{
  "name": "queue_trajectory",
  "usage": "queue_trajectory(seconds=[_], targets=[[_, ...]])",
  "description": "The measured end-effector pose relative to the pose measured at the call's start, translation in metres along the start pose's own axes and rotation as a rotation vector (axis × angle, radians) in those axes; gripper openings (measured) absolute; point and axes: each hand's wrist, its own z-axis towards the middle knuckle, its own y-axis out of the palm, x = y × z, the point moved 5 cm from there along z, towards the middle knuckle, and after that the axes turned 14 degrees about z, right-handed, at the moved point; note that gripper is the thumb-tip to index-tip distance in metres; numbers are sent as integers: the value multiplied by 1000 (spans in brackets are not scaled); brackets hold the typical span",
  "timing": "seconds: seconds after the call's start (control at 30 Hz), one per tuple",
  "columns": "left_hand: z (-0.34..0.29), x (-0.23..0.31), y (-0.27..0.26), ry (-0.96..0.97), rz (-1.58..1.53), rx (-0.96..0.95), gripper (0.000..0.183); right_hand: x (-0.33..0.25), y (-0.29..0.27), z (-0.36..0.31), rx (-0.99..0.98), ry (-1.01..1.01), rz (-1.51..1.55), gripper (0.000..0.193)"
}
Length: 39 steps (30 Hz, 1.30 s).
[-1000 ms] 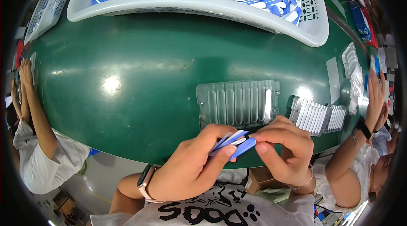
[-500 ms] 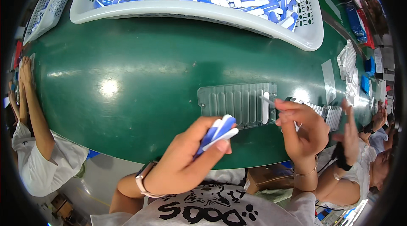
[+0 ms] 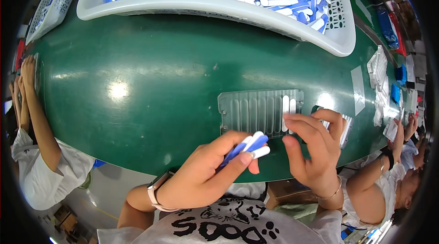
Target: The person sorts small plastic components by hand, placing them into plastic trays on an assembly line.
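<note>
My left hand [image 3: 203,168] is closed round a small bunch of blue and white nail files [image 3: 257,142], whose rounded ends stick out past the thumb. To the right of it, my right hand [image 3: 315,148] has its fingers apart with nothing seen between them, its fingertips over the near right part of a clear slotted plastic tray [image 3: 252,112]. Two white nail files [image 3: 285,106] lie side by side in slots at the tray's right end. The other slots, to their left, show bare. My fingers hide the lower ends of the two files.
A large white perforated basket [image 3: 219,4] full of blue and white files stands at the far side of the green table [image 3: 151,65]. Another basket [image 3: 52,8] is at far left. Stacked trays [image 3: 377,68] lie at right. Co-workers' arms [image 3: 43,125] reach in from both sides.
A second white file now lies in the tray beside the first. My right hand has let go of it and opened. The co-worker's hand at right has moved away.
</note>
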Motion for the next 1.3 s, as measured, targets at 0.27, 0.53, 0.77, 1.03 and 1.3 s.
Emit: queue_trajectory(seconds=[0.27,0.53,0.77,1.03,1.3], targets=[[-2,3,6,61,156,-67,21,8,7,6,-35,277,908,12],[0,3,7,143,166,-41,20,10,11,-1,-65,397,1052,10],[3,1,-1,-48,-54,-115,19,6,1,1,-72,330,1139,21],[-1,0,-5,-55,11,-4,16,41,-12,22,-8,323,759,12],[-7,2,-5,123,179,102,13,35,-4,47,-129,275,131,45]])
